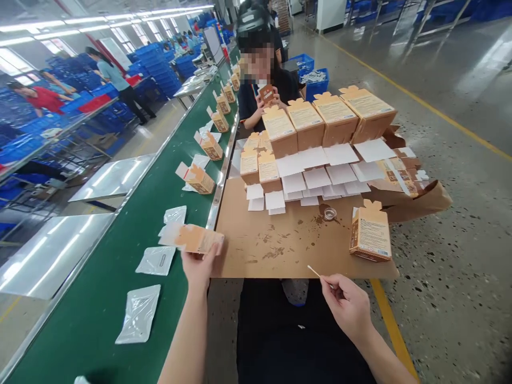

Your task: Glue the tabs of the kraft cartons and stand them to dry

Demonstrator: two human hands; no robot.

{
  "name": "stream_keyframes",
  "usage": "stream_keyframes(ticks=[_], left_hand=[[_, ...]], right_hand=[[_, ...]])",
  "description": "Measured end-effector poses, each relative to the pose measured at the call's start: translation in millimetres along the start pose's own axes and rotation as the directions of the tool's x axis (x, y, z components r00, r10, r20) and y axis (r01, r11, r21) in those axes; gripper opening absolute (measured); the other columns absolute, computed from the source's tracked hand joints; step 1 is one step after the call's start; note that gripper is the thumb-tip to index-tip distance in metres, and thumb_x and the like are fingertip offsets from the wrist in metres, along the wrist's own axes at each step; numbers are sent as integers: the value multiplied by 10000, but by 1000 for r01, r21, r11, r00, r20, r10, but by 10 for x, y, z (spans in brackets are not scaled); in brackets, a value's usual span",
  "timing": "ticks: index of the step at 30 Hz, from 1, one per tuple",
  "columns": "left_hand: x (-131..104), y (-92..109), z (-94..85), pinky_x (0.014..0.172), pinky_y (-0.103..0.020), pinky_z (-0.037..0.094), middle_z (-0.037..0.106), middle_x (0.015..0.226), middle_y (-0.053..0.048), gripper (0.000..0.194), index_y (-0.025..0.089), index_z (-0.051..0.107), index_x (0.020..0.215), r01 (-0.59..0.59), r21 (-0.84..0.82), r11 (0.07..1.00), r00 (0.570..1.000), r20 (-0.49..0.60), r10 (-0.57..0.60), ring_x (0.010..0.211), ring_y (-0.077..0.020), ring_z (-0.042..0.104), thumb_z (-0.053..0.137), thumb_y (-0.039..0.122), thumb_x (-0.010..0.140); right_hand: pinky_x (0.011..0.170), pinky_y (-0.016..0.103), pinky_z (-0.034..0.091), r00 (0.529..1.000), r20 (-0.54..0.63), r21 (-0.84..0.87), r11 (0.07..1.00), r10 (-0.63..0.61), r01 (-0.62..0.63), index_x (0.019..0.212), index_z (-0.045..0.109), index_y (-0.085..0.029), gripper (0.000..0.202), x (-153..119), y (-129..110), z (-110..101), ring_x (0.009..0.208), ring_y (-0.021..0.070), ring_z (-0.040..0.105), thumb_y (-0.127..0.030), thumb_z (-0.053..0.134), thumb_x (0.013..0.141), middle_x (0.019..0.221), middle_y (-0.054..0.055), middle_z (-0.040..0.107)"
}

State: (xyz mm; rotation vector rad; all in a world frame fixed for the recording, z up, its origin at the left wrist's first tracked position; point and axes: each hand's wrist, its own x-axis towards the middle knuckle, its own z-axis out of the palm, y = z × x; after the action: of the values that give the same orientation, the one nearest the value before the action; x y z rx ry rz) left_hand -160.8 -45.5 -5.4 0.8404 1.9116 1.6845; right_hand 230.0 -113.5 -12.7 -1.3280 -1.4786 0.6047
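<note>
My left hand (200, 265) grips the end of an orange-and-white carton (196, 238), its flaps pointing left over the green belt. Between the thumb and fingers of my right hand (346, 301) is a thin cotton swab (314, 271), its tip over the front edge of the brown cardboard (260, 234). One carton (370, 234) stands alone at the cardboard's right side. A small clear round dish (330, 214) sits on a damp patch of the cardboard. Dark wet marks spread across the middle of the cardboard.
Stacked cartons (300, 128) with white flaps fill the back of the cardboard. The green belt (100, 320) carries plastic packets (140, 313) and open cartons (200, 178). Across the stack a person (250, 106) holds a brown carton. Blue crates (314, 82) stand behind.
</note>
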Motion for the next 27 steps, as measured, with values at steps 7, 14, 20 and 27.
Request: stream_keyframes(ticks=[7, 14, 20, 27], left_hand=[[270, -82, -856, 1314, -692, 555, 800, 1353, -171, 938, 268, 617, 1193, 118, 57, 991, 978, -178, -106, 1449, -443, 759, 1176, 395, 449], [218, -194, -872, 1365, -646, 495, 703, 1457, -150, 1084, 289, 526, 1381, 16, 181, 983, 981, -193, 20, 1540, -401, 673, 1165, 411, 514], [-245, -252, -621, 1176, -571, 623, 614, 1284, -81, 688, 277, 575, 1235, -318, 237, 918, 855, -346, 386, 1215, -320, 733, 987, 543, 753], [661, 496, 1119, 1054, -494, 636, 715, 1222, -114, 493, 256, 735, 1201, -69, -126, 990, 984, 155, 89, 1131, -313, 770, 783, 677, 949]], right_hand=[[438, 275, 533, 1000, 23, 25, 1000, 14, -15, 768, 798, -274, 323, 45, -19, -50, 433, 166, 588, -388, 756, 1067, 566, -22, 637], [436, 296, 551, 997, 76, 50, 999, 14, -17, 756, 795, -284, 330, 171, -37, 46, 437, 182, 604, -416, 760, 1056, 578, -5, 677], [437, 309, 535, 999, 45, 3, 1000, 24, -24, 746, 792, -284, 325, 167, 6, -75, 435, 188, 595, -410, 768, 1044, 593, 8, 692], [400, 307, 506, 1000, 20, 16, 1000, 11, -12, 745, 797, -296, 332, 154, -54, -55, 418, 195, 578, -419, 757, 1051, 567, -7, 650]])
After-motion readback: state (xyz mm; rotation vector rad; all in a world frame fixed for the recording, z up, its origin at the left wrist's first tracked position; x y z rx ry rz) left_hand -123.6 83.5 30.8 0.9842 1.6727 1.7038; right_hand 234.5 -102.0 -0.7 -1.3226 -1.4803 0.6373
